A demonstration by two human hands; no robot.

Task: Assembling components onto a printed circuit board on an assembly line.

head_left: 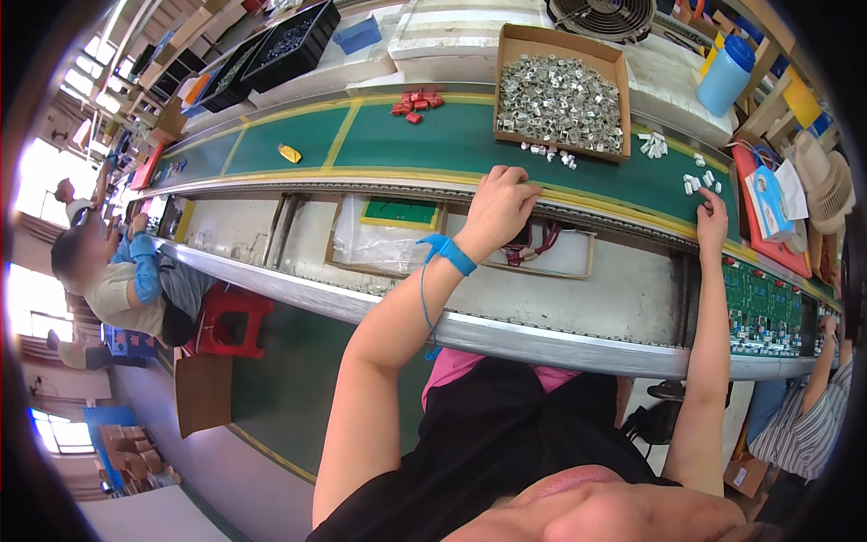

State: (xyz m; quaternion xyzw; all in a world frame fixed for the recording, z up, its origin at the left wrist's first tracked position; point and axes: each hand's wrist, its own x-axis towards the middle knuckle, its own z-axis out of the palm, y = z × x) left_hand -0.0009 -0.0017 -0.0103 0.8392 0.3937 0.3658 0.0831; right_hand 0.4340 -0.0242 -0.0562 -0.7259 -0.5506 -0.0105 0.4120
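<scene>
Along the worker's side of the line, a long green tabletop (433, 140) marked with yellow strips runs beyond both arms and bears everything within reach. Next in size, a shallow cardboard tray (560, 42) sits on its far half, filled with a heap of small whitish parts (564, 104). Smaller than the tray, the left hand (499, 206) is held over the near edge, in front of the tray; its fingers curl inward, and I cannot tell whether that grip pinches anything. The right hand (712, 221) is well apart from it, toward the right end, index finger stretched toward a few loose white pieces (692, 182); the fingertip is at or just beside them, and whether this grip is parted or closed on a piece cannot be made out. Smaller groups lie around: red blocks (417, 105) to the left of the tray, a white cluster (652, 144) to its right, and a few strays (567, 161) at its front edge. The step in hand looks like gathering or setting out the loose white pieces by fingertip; the next move seems to call for a light, precise pinch on one piece, leaving its neighbours undisturbed.
</scene>
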